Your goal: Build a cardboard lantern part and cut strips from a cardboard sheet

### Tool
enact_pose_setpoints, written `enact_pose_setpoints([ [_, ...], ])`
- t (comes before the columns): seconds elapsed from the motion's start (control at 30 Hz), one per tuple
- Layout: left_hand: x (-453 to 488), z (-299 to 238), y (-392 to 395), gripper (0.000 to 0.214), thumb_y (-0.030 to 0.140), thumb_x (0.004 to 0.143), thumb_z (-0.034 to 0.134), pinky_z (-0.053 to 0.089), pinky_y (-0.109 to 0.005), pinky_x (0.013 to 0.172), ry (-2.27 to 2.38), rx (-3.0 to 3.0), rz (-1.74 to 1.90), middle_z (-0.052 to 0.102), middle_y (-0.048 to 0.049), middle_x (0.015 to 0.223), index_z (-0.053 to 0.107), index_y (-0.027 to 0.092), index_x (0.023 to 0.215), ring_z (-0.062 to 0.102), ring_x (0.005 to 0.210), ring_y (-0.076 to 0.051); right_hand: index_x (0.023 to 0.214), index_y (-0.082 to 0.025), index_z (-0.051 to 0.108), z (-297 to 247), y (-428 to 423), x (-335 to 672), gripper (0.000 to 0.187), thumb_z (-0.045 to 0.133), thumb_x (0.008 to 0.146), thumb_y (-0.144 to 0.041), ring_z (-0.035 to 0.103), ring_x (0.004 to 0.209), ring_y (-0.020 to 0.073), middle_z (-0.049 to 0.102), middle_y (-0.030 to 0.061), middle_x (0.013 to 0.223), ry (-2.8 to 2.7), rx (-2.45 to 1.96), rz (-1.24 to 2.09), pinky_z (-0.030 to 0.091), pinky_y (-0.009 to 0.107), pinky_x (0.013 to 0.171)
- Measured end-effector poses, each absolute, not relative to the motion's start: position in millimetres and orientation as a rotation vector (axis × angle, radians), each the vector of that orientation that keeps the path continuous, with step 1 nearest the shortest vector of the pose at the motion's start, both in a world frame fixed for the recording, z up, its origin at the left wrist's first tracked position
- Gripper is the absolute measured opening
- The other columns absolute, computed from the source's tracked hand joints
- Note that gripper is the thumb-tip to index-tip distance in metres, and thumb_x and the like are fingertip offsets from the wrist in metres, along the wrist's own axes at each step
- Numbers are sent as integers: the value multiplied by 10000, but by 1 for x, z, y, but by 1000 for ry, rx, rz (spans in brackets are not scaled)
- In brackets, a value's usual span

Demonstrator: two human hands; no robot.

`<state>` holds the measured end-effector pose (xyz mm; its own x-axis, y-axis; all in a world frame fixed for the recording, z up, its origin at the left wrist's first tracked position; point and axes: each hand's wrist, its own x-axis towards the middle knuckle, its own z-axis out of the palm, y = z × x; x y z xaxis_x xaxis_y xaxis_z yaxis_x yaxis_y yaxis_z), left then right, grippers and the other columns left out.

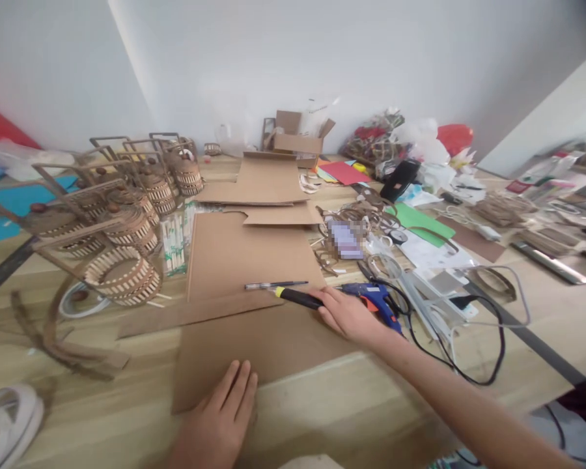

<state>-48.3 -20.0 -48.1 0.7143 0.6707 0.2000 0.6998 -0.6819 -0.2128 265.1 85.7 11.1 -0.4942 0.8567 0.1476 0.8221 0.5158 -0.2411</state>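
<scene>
My left hand [224, 410] lies flat with its fingers stretched out on the near edge of a brown cardboard sheet [254, 345]. My right hand [346, 314] is closed on one end of a slim black tool with a yellow tip [300, 298], which looks like a craft knife; no blade can be made out. The tool points left over the cardboard. Just beyond it lies a pen [273, 285]. A narrow cardboard strip [200, 314] crosses the sheet towards the left. Right beside my right hand is a blue hot glue gun [371, 296].
Several small woven baskets [122, 277] with upright handles stand at the left. More cardboard [268, 182] and an open box [297, 140] are at the back. Brown strip scraps, a green sheet [420, 223] and a looping black cable [501, 348] crowd the right. White tape rolls [14, 423] lie front left.
</scene>
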Motion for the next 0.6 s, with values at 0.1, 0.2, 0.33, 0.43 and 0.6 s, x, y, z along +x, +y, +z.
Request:
enact_pose_setpoints([
  [0.1, -50, -54, -20, 555, 65, 847, 451, 556, -229, 856, -1123, -2628, -206, 647, -29, 1328, 612, 284, 1331, 584, 1243, -194, 1164, -182, 608, 13, 52, 258, 539, 162, 1025, -452, 630, 648, 182, 681, 81, 830, -1799, -1521, 881, 506, 293, 546],
  [0.2, -48, -55, -21, 543, 71, 853, 437, 562, -249, 842, -1113, -2611, -220, 657, -38, 1312, 625, 279, 1318, 595, 1227, -207, 1080, -220, 623, 15, 20, 250, 517, 406, 919, -660, 505, 496, 119, 668, 46, 815, -1153, -1373, 1524, 406, 256, 456],
  [0.33, -44, -48, -21, 530, 42, 843, 427, 565, -260, 838, -1101, -2599, -180, 660, -59, 1305, 660, 246, 1274, 600, 1223, -216, 1084, -243, 634, 15, -8, 245, 431, 724, 781, -536, 625, 753, 158, 684, 86, 1045, -822, -1128, 1752, 494, 307, 686],
  [0.43, -41, -39, -21, 527, 22, 827, 424, 567, -255, 850, -1115, -2610, -149, 664, -58, 1296, 687, 229, 1235, 616, 1205, -216, 995, -226, 643, 11, -19, 244, 364, 744, 780, -501, 566, 667, 110, 653, 50, 945, -788, -1090, 1777, 454, 240, 573],
  [0.6, -39, -36, -24, 574, -9, 814, 373, 590, -321, 839, -1106, -2641, -52, 613, -106, 1352, 647, 170, 1285, 592, 1239, -269, 841, -204, 565, 5, -31, 250, 463, 725, 731, -623, 303, 426, 23, 544, -36, 683, -648, -1314, 1662, 190, 144, 356],
])
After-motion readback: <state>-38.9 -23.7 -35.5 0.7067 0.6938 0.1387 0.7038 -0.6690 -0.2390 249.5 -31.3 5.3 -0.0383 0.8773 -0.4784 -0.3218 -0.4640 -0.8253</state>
